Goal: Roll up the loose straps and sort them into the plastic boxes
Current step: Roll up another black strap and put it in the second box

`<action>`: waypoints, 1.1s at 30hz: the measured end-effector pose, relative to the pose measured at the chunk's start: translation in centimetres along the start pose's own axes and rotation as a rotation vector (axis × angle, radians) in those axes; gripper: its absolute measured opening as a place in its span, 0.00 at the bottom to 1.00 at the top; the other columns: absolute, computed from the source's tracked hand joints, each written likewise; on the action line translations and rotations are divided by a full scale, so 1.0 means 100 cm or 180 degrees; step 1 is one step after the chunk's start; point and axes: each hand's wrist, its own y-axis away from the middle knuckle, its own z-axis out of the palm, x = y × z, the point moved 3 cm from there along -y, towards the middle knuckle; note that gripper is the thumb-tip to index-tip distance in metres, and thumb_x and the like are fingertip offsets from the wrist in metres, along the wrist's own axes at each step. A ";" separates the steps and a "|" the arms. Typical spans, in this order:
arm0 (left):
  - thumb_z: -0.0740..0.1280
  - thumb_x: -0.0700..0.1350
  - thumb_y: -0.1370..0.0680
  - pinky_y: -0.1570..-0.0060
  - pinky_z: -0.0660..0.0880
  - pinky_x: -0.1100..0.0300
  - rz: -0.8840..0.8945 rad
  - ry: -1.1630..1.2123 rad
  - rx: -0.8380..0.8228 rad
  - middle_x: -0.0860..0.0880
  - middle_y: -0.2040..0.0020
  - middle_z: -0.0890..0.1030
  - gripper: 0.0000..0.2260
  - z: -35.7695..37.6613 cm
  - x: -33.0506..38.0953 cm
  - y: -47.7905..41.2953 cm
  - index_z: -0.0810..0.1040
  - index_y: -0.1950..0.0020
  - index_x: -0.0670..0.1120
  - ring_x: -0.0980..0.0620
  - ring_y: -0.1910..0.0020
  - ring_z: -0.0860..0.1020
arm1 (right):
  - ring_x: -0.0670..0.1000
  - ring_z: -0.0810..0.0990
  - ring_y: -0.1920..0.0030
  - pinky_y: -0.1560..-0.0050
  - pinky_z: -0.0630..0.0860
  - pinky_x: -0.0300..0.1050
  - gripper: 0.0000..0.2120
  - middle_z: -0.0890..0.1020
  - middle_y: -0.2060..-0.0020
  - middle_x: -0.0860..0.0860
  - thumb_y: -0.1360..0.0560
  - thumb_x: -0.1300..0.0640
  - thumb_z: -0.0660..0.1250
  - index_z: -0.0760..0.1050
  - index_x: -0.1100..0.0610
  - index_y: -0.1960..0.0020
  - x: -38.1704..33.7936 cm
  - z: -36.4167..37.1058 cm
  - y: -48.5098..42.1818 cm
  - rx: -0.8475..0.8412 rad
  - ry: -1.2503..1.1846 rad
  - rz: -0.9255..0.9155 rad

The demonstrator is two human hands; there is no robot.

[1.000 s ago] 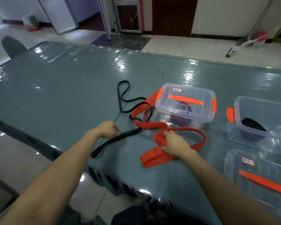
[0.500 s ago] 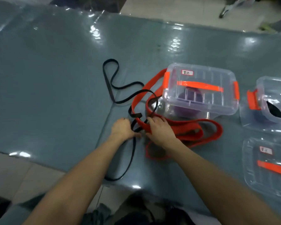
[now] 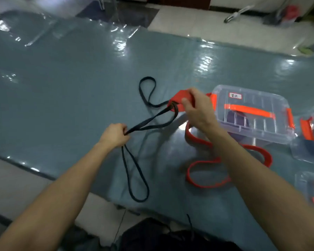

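The left hand (image 3: pixel 115 134) is closed tight on the black strap (image 3: pixel 134 171), pinching it where two runs meet; one loop hangs down over the near edge of the desk (image 3: pixel 62 98), and the far end curls flat on the desk beyond. The right hand (image 3: pixel 196 109) is closed on a fold of the red strap (image 3: pixel 179 96), lifted clear of the desk, and the black strap passes through that fold. The rest of the red strap lies in loose bends on the desk under the right forearm, just beside the lidded box (image 3: pixel 252 115).

The two straps are caught in each other, so I'd judge the step in hand is getting them apart before any rolling. Best to keep the red fold open and slack with the right hand and draw the black strap out steadily with the left, rather than tugging, which would cinch the crossing. Once free, lay one strap straight and roll it from an end.

The crossing itself is blurred, so I cannot tell whether it is a knot or just a loop. The label on the box is unreadable. Something dark sits inside it, not clear what. Two more boxes at the right are cut off by the frame.
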 end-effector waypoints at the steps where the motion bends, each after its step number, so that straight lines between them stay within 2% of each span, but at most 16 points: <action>1: 0.71 0.43 0.24 0.68 0.71 0.54 -0.0099 0.0049 0.0123 0.45 0.66 0.78 0.10 -0.012 -0.013 -0.002 0.72 0.61 0.46 0.41 0.64 0.78 | 0.51 0.80 0.53 0.48 0.76 0.51 0.07 0.84 0.54 0.49 0.20 0.56 0.65 0.79 0.55 0.44 -0.015 -0.010 -0.009 0.0138 -0.0242 0.0001; 4: 0.68 0.38 0.25 0.63 0.77 0.52 -0.0486 0.0046 0.0472 0.42 0.63 0.80 0.06 -0.042 -0.050 -0.001 0.73 0.60 0.44 0.38 0.60 0.81 | 0.49 0.80 0.58 0.51 0.77 0.48 0.06 0.80 0.61 0.44 0.22 0.58 0.65 0.77 0.48 0.49 -0.059 -0.038 -0.028 0.0550 -0.1003 -0.0186; 6: 0.69 0.38 0.24 0.56 0.84 0.48 -0.0772 -0.0171 0.0381 0.41 0.57 0.82 0.01 -0.051 -0.073 0.003 0.77 0.55 0.44 0.38 0.56 0.83 | 0.50 0.80 0.60 0.52 0.80 0.53 0.06 0.79 0.62 0.43 0.23 0.59 0.64 0.76 0.48 0.51 -0.081 -0.054 -0.038 0.0852 -0.1562 -0.0377; 7: 0.70 0.41 0.23 0.52 0.84 0.47 -0.0931 -0.0334 0.0233 0.42 0.54 0.83 0.04 -0.051 -0.081 0.005 0.79 0.49 0.44 0.39 0.53 0.83 | 0.49 0.80 0.61 0.53 0.80 0.55 0.07 0.79 0.63 0.42 0.24 0.59 0.64 0.76 0.47 0.53 -0.088 -0.062 -0.042 0.1022 -0.1696 -0.0479; 9: 0.77 0.51 0.23 0.43 0.83 0.45 -0.1149 -0.0522 -0.0150 0.41 0.43 0.82 0.22 -0.045 -0.089 0.009 0.76 0.34 0.42 0.39 0.43 0.82 | 0.48 0.81 0.62 0.54 0.78 0.53 0.07 0.79 0.65 0.41 0.25 0.58 0.63 0.76 0.46 0.55 -0.088 -0.066 -0.047 0.1251 -0.1625 -0.0488; 11: 0.84 0.62 0.30 0.31 0.78 0.43 -0.1042 -0.0483 -0.0491 0.38 0.27 0.74 0.48 -0.036 -0.079 0.010 0.65 0.20 0.42 0.37 0.28 0.76 | 0.53 0.83 0.57 0.52 0.80 0.54 0.07 0.82 0.61 0.46 0.25 0.57 0.62 0.79 0.51 0.53 -0.067 -0.053 -0.049 0.1098 -0.1125 -0.0162; 12: 0.85 0.65 0.34 0.26 0.74 0.42 -0.0840 -0.0457 -0.0572 0.38 0.22 0.69 0.57 -0.031 -0.068 0.010 0.59 0.16 0.43 0.36 0.23 0.71 | 0.57 0.84 0.53 0.48 0.80 0.57 0.10 0.84 0.57 0.52 0.23 0.56 0.61 0.80 0.55 0.48 -0.050 -0.040 -0.049 0.0837 -0.0722 0.0104; 14: 0.84 0.68 0.36 0.20 0.67 0.42 -0.0318 -0.0471 -0.0557 0.39 0.18 0.64 0.62 -0.018 -0.038 0.005 0.55 0.13 0.45 0.37 0.18 0.64 | 0.63 0.84 0.43 0.41 0.79 0.57 0.17 0.86 0.46 0.61 0.20 0.57 0.62 0.77 0.58 0.33 -0.008 -0.011 -0.036 0.0014 0.0121 0.0776; 16: 0.81 0.71 0.34 0.18 0.62 0.43 0.0130 -0.0321 -0.0456 0.41 0.16 0.63 0.60 -0.003 -0.004 0.000 0.56 0.13 0.46 0.40 0.16 0.62 | 0.66 0.82 0.37 0.37 0.77 0.57 0.25 0.83 0.38 0.65 0.18 0.55 0.66 0.68 0.56 0.22 0.029 0.016 -0.008 -0.0923 0.0972 0.1119; 19: 0.77 0.72 0.29 0.20 0.66 0.45 0.0459 -0.0110 -0.0351 0.41 0.19 0.69 0.53 0.023 0.043 -0.011 0.63 0.15 0.44 0.40 0.20 0.68 | 0.65 0.81 0.35 0.36 0.78 0.56 0.21 0.81 0.33 0.62 0.18 0.52 0.66 0.74 0.57 0.27 0.074 0.046 0.041 -0.1856 0.1843 0.1181; 21: 0.76 0.74 0.30 0.27 0.72 0.44 0.0273 0.0043 -0.0294 0.39 0.26 0.77 0.49 0.042 0.063 -0.019 0.69 0.22 0.42 0.38 0.27 0.75 | 0.65 0.81 0.36 0.36 0.78 0.55 0.19 0.78 0.33 0.63 0.18 0.52 0.66 0.75 0.59 0.29 0.090 0.056 0.061 -0.1850 0.2147 0.1238; 23: 0.73 0.78 0.32 0.31 0.75 0.43 -0.0228 0.0189 -0.0175 0.37 0.31 0.81 0.49 0.061 0.075 -0.026 0.72 0.28 0.40 0.36 0.31 0.79 | 0.66 0.81 0.38 0.39 0.79 0.58 0.21 0.77 0.35 0.61 0.19 0.49 0.69 0.75 0.58 0.30 0.091 0.061 0.066 -0.1253 0.2061 0.0993; 26: 0.71 0.80 0.33 0.30 0.70 0.45 -0.0592 -0.0184 0.0038 0.40 0.35 0.83 0.48 0.087 0.087 -0.028 0.74 0.32 0.41 0.40 0.33 0.81 | 0.64 0.79 0.36 0.37 0.77 0.61 0.24 0.77 0.35 0.58 0.21 0.48 0.69 0.74 0.57 0.29 0.079 0.072 0.056 -0.0641 0.1663 0.0209; 28: 0.73 0.72 0.28 0.30 0.67 0.45 -0.0501 -0.0526 0.0122 0.42 0.37 0.85 0.36 0.095 0.088 -0.025 0.75 0.34 0.44 0.41 0.34 0.80 | 0.62 0.71 0.25 0.27 0.71 0.64 0.34 0.73 0.25 0.57 0.22 0.42 0.70 0.67 0.52 0.20 0.073 0.085 0.042 -0.0841 0.1392 -0.0153; 30: 0.71 0.62 0.22 0.31 0.67 0.46 -0.0348 -0.0622 0.0103 0.43 0.40 0.86 0.23 0.093 0.079 -0.023 0.78 0.37 0.45 0.40 0.36 0.81 | 0.58 0.58 0.16 0.19 0.58 0.68 0.43 0.63 0.16 0.53 0.22 0.33 0.67 0.54 0.45 0.14 0.075 0.107 0.028 -0.1448 0.1450 -0.0428; 33: 0.69 0.50 0.19 0.32 0.72 0.49 -0.0028 -0.0360 -0.0175 0.41 0.40 0.86 0.14 0.076 0.057 -0.016 0.82 0.37 0.45 0.39 0.36 0.82 | 0.56 0.55 0.14 0.17 0.44 0.71 0.46 0.62 0.16 0.54 0.21 0.28 0.62 0.48 0.46 0.13 0.093 0.139 0.021 -0.2274 0.1832 -0.0547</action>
